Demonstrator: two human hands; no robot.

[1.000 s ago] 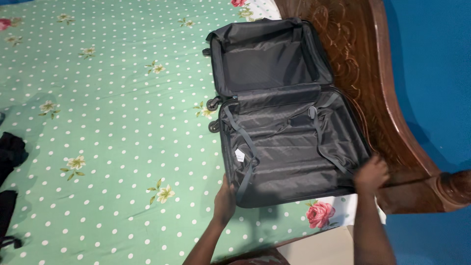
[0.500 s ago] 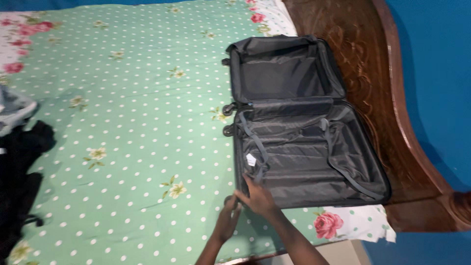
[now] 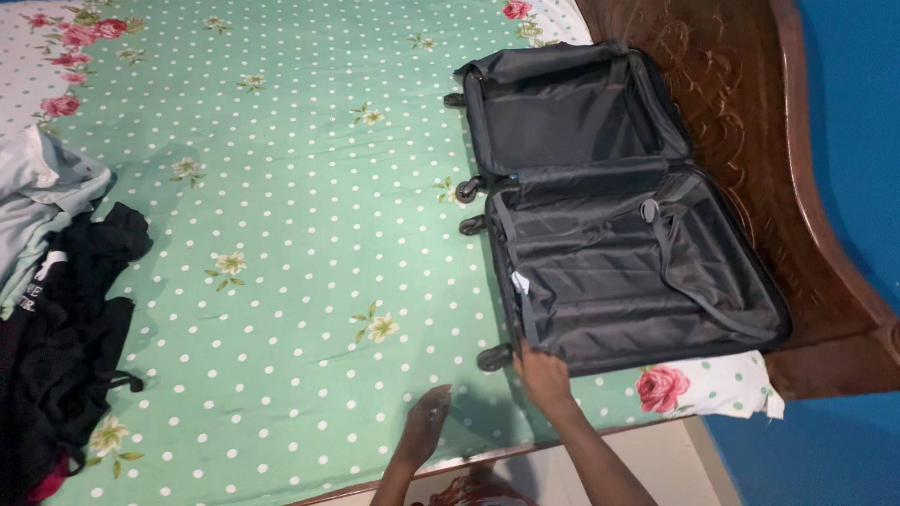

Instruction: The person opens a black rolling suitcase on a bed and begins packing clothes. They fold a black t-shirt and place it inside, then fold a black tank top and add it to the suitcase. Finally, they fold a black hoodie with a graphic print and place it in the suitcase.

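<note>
The open suitcase [image 3: 609, 206] lies flat on the right side of the bed, both halves spread apart and lined in dark grey fabric; the far half is bare, while the near half shows grey straps [image 3: 680, 253] crossing its lining and a small white tag [image 3: 520, 282] near its left edge. Black wheels [image 3: 472, 206] stick out along its left side, and one more wheel [image 3: 494, 357] shows at the near left corner. The right hand [image 3: 542, 372] rests on the near left corner of the case, fingers curled over the rim there. The left hand [image 3: 422, 426] is open and flat, palm down on the sheet, just left of that corner and clear of the case. The case's right side lies against the carved wooden bed frame [image 3: 750, 112], with a blue wall [image 3: 858, 122] behind it. The green bedsheet [image 3: 281, 234], dotted white with small flowers and red roses, stretches wide to the left. At the far left edge sits a heap of clothes: black garments [image 3: 66, 347] below, pale ones [image 3: 37, 192] above, well apart from the suitcase
</note>
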